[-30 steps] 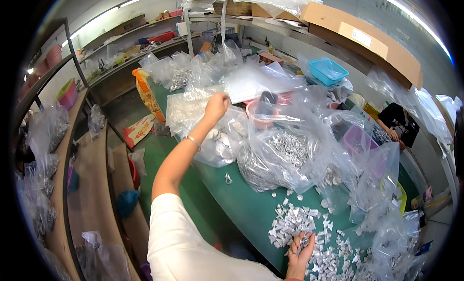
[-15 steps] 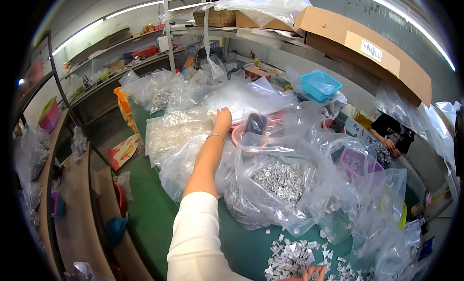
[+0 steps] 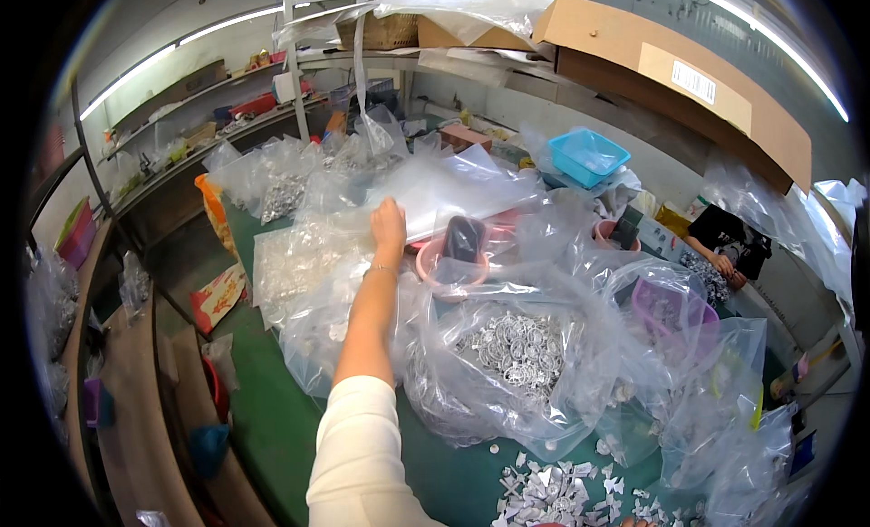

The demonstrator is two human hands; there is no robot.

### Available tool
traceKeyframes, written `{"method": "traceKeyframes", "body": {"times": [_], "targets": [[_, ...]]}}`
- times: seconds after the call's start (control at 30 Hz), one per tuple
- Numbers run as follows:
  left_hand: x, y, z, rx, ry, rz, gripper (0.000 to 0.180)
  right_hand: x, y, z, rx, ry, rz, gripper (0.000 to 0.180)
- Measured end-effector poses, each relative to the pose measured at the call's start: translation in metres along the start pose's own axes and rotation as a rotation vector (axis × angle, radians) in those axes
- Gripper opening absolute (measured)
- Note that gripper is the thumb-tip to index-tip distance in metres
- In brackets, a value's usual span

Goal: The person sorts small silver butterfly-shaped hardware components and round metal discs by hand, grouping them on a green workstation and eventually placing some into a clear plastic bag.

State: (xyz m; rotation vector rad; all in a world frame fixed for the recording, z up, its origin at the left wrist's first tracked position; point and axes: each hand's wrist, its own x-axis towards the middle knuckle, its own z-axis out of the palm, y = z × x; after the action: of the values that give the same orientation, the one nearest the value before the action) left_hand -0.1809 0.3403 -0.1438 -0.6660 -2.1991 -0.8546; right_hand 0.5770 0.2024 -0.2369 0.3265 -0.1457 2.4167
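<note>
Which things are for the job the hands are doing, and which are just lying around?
Seem part of the job:
clear plastic sheets, with the left hand at their edge
loose grey pieces, near the right hand, mostly out of view

Seem just lying around:
blue basket
cardboard box, up high
dark flat thing in the pink bowl

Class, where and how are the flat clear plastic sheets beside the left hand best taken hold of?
Probably best: pinch the near-left edge of the clear plastic sheets, by the left hand, coming in from the near side. They lie wide and flat, offering little but an edge to grip; farther right, the pink bowl stands close in front.
</note>
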Motion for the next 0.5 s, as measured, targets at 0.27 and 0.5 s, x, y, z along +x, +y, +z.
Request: {"method": "traceKeyframes", "body": {"times": [0.27, 0.5], "targets": [[0.013, 0.05, -0.144, -0.814, 0.417, 0.307, 0.009, 0.013, 0.015, 0.0, 0.0, -0.139, 0.112, 0.045], [-0.117, 0.084, -0.289, -1.012, 0.096, 1.067, 0.019, 0.077, 0.094, 0.081, -0.432, 0.53, -0.13, 0.029]]}}
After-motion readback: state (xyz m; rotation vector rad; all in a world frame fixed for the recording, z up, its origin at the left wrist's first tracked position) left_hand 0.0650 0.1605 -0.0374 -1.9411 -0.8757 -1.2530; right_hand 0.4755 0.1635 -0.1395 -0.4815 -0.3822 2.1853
